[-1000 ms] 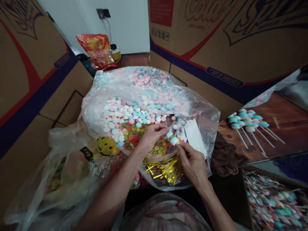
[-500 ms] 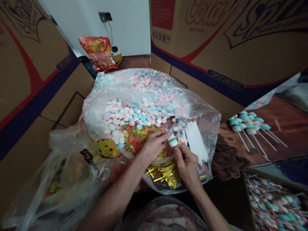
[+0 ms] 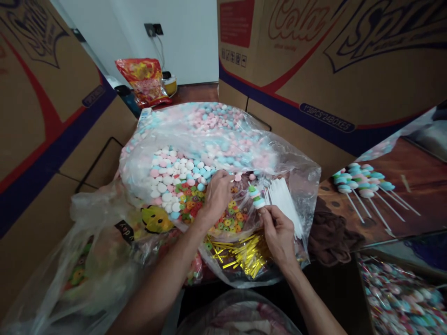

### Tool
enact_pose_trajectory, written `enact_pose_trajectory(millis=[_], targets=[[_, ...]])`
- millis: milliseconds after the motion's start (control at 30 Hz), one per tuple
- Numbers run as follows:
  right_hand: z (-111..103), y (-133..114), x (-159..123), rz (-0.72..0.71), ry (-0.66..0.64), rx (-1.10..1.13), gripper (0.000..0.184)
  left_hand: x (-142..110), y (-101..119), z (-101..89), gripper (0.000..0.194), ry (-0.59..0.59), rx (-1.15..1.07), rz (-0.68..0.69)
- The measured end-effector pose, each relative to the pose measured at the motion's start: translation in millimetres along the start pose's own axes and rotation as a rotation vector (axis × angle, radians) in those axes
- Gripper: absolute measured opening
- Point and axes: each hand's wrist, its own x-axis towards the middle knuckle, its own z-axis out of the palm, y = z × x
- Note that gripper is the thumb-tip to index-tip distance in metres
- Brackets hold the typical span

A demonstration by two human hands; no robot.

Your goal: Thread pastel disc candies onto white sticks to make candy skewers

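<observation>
My right hand [image 3: 279, 230] pinches the lower end of a candy skewer [image 3: 257, 201]; pale blue and white pieces are stacked on it with a green ring on top. Over the pile of round white, pink and blue candies [image 3: 171, 172], my left hand [image 3: 218, 193] has its fingers bent together at the pile's right edge. Whether a candy is between those fingertips is hard to make out. Colourful ring candies [image 3: 192, 200] lie below and beside that hand. White sticks [image 3: 284, 204] are bundled right of the skewer, and gold twist ties [image 3: 249, 256] lie nearer to me.
Clear plastic sheeting [image 3: 300, 167] surrounds the candies. Several loaded skewers [image 3: 363, 179] rest at the right, above a box of wrapped candies [image 3: 401, 298]. Big cartons [image 3: 279, 70] stand behind and at the left. A brown cloth [image 3: 331, 232] and a red candy bag [image 3: 145, 81] are also there.
My left hand has left the skewer and moved up and left to the round candies. A green ring now shows on the skewer's top. My right hand, still holding the skewer, has shifted slightly right.
</observation>
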Motion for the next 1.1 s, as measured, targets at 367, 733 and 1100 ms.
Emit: enact_pose_trajectory(millis=[367, 733, 1100], targets=[[7, 8, -8, 0.028, -0.032, 0.050, 0.031, 12, 10, 3.9, 0.034, -0.121, 0.476, -0.058], [8, 10, -9, 0.040, 0.019, 0.061, 0.030, 15, 7, 19.6, 0.033, -0.052, 0.463, 0.175], [7, 10, -10, 0.032, 0.024, 0.039, 0.029, 19, 1, 20.2, 0.034, -0.160, 0.309, 0.083]])
